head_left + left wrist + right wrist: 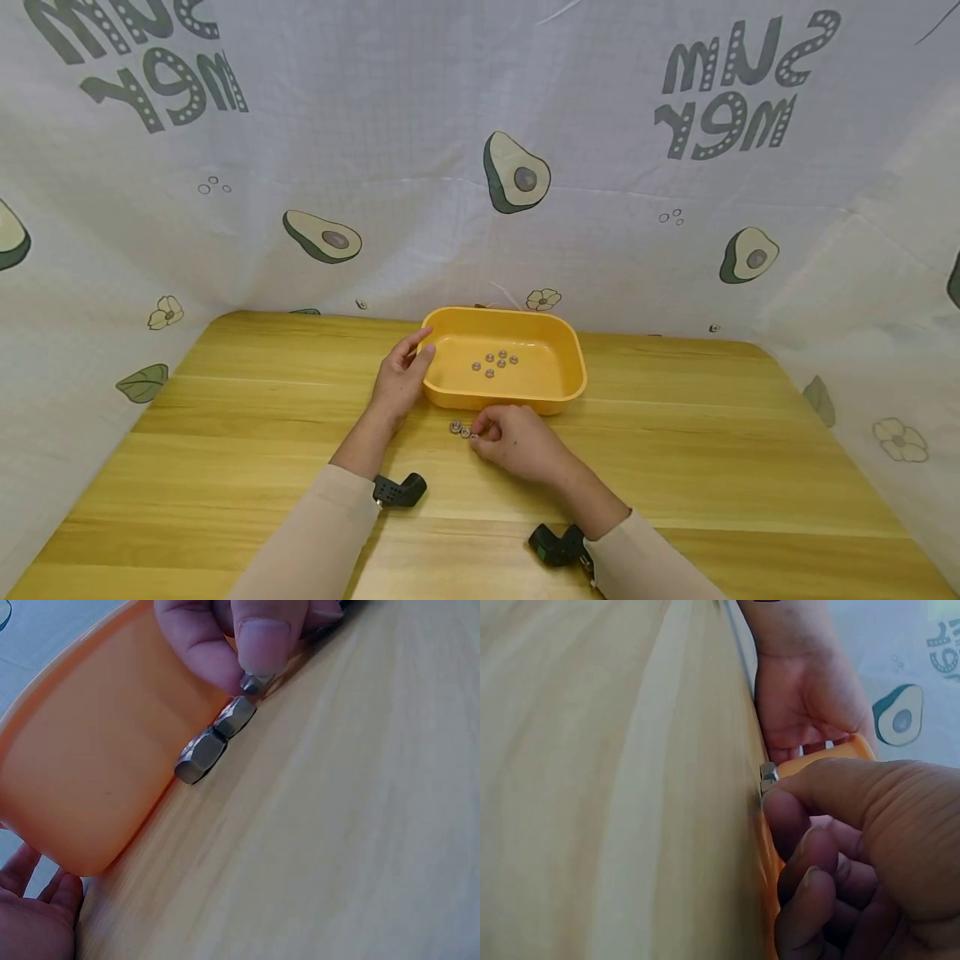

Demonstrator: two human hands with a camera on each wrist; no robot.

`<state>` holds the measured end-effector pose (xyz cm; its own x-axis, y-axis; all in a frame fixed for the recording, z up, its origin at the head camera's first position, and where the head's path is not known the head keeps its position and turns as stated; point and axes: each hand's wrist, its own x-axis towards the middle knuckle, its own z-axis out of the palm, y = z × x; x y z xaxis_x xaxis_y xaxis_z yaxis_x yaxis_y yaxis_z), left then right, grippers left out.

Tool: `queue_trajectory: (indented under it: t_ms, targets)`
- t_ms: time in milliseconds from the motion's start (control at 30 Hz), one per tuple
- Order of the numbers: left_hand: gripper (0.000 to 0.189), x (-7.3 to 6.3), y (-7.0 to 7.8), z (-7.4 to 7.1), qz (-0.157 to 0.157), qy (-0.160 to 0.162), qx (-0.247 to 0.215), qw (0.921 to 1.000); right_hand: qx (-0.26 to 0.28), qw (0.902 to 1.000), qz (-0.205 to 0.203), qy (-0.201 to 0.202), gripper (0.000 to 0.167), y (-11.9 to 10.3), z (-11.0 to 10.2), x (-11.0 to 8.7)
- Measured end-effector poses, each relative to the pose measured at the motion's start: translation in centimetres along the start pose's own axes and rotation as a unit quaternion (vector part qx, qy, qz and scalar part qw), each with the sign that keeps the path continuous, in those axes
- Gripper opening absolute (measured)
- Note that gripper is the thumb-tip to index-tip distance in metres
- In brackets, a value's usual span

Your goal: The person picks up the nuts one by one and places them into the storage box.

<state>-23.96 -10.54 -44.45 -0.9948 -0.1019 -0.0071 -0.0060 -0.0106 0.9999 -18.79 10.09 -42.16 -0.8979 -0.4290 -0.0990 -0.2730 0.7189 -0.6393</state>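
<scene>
A yellow plastic box [555, 406] stands on the table, with several small hex nuts [502, 363] lying on its floor. My left hand [399, 379] touches the box's left end, its fingers fairly straight. Just in front of the box, my right hand [521, 442] pinches a small metal nut [255, 682] between thumb and finger, low at the tabletop. Beside that nut, two larger nuts lie touching in a row: a medium nut [235, 717] and the largest nut [200, 756]. The right fingers partly hide the pinched nut in the head view.
The wooden table [262, 433] extends to both sides and in front of the box. Behind it hangs a white cloth [420, 167] printed with avocados and lettering. Black wrist cameras [401, 490] sit on both wrists.
</scene>
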Motion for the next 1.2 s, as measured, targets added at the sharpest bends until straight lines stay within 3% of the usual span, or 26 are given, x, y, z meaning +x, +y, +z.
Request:
queue_trajectory:
  t_ms: [367,667,933,1200]
  targets:
    - [0.042,-0.2,0.1,-0.1,-0.006,-0.008,0.001,0.9999,0.028,0.9996,-0.006,0.008,0.004,-1.0,-1.6,-0.7]
    - [0.043,-0.2,0.0,-0.1,-0.008,-0.011,-0.002,0.9999,0.046,0.997,0.001,0.063,0.005,-1.9,-3.5,-1.1]
    - [0.043,-0.1,-0.1,0.0,-0.005,-0.012,-0.006,0.9999,-0.005,0.9913,0.023,0.13,0.013,-0.8,-6.1,-0.6]
    - [0.042,-0.2,-0.1,0.0,-0.001,-0.003,-0.003,1.0,-0.046,0.9912,0.042,0.117,0.02,1.3,-7.9,1.9]
